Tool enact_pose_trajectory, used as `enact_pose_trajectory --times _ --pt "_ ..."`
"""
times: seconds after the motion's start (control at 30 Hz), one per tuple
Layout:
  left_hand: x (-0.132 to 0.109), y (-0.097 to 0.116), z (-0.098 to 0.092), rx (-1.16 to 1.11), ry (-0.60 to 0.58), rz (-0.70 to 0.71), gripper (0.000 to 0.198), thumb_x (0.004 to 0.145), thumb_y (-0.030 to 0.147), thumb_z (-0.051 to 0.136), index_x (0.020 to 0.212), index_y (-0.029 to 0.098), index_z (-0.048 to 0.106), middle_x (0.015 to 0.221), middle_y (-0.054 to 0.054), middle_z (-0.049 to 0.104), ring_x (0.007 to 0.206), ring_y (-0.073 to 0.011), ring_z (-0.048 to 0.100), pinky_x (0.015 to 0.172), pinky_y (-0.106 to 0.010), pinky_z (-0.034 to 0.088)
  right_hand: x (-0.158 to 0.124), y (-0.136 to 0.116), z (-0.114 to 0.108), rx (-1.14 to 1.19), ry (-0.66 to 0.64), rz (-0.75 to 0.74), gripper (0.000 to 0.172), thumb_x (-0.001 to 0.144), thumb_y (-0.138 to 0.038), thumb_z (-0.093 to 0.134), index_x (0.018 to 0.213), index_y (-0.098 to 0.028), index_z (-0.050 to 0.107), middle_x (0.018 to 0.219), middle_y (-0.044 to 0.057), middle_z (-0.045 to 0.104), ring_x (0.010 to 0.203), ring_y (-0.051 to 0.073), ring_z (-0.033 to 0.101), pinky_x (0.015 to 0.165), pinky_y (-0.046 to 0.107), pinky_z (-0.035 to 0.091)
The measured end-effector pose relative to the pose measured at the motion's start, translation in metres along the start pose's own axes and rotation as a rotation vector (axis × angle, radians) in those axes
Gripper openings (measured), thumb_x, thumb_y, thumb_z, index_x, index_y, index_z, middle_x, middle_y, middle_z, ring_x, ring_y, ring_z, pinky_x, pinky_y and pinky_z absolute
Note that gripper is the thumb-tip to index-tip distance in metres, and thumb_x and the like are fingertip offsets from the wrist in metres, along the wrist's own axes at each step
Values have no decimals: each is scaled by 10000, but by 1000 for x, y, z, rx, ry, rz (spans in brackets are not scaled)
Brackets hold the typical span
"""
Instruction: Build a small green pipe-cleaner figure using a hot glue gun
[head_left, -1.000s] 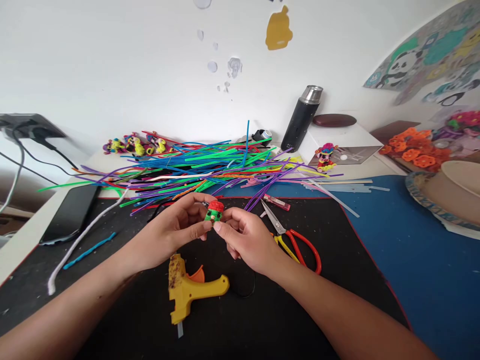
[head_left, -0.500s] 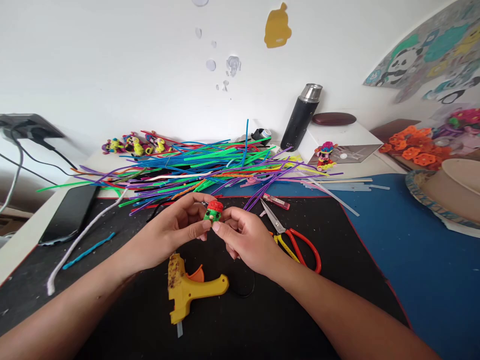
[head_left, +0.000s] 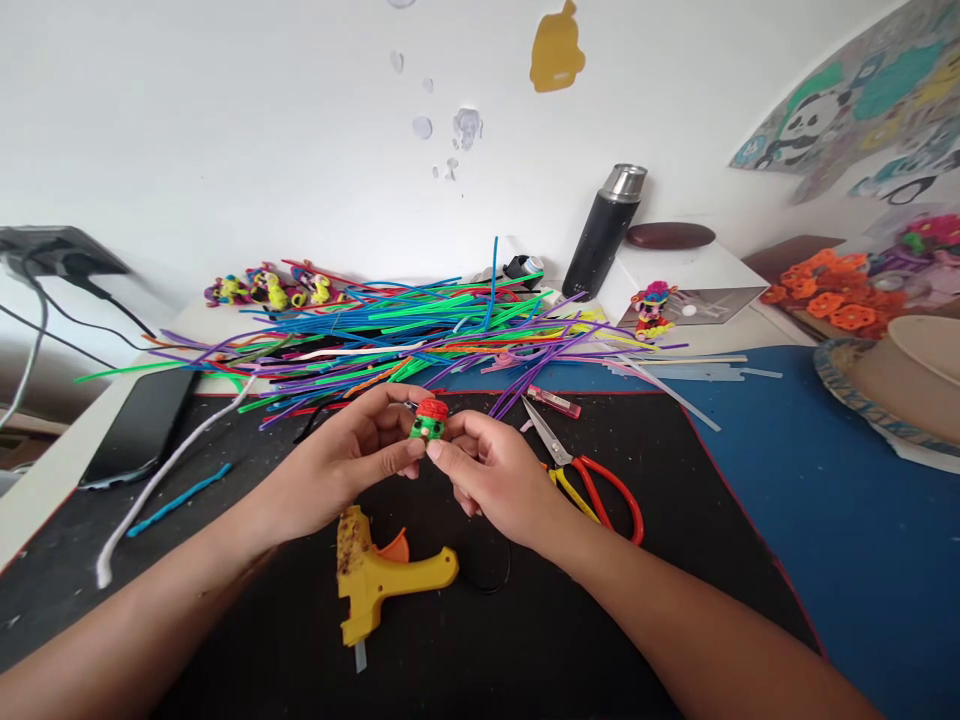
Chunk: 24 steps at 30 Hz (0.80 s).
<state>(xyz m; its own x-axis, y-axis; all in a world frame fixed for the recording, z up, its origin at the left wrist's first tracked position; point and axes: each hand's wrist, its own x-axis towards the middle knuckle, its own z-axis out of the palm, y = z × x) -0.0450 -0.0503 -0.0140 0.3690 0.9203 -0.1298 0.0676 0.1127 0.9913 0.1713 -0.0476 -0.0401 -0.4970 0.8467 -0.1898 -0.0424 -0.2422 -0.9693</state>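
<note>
Between my two hands is a small pipe-cleaner doll head (head_left: pixel 430 420), red on top and green below, with dark eyes and a pale nose. My left hand (head_left: pixel 371 440) pinches it from the left, thumb at its lower edge. My right hand (head_left: pixel 491 465) grips it from the right with thumb and bent fingers; some fingertips are hidden behind it. Below the hands a yellow glue gun (head_left: pixel 394 580) with an orange trigger lies on the black mat (head_left: pixel 480 670). Scissors (head_left: pixel 581 475) with red and yellow handles rest right of my right hand.
A heap of coloured pipe cleaners (head_left: pixel 405 340) spreads across the back. Several finished dolls (head_left: pixel 274 288) lie behind it, another doll (head_left: pixel 652 310) leans by a white box (head_left: pixel 694 275). A black flask (head_left: pixel 604 235) stands near. A phone (head_left: pixel 139 425) and blue twisted stem (head_left: pixel 178 500) are left.
Both hands keep hold of the doll head in nearly the same place. The whole view has shifted very slightly; nothing else has visibly moved.
</note>
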Motion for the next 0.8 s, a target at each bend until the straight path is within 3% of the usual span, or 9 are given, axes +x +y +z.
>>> enact_pose_trajectory --times 0.6,0.8 --pt "2 -1 5 1 40 25 371 994 388 822 1302 230 690 1100 -83 754 864 -194 682 750 -308 592 2 2 0 17 -1 -2 230 1025 -427 709 1018 -220 610 636 -85 564 448 90 490 476 236 378" --pt "1 -1 2 -15 8 30 376 1004 418 812 1317 241 702 1020 -57 742 828 -181 666 765 -313 582 1 1 0 33 -4 -16 240 1017 -437 704 1002 -218 606 612 -100 541 439 87 485 461 232 360"
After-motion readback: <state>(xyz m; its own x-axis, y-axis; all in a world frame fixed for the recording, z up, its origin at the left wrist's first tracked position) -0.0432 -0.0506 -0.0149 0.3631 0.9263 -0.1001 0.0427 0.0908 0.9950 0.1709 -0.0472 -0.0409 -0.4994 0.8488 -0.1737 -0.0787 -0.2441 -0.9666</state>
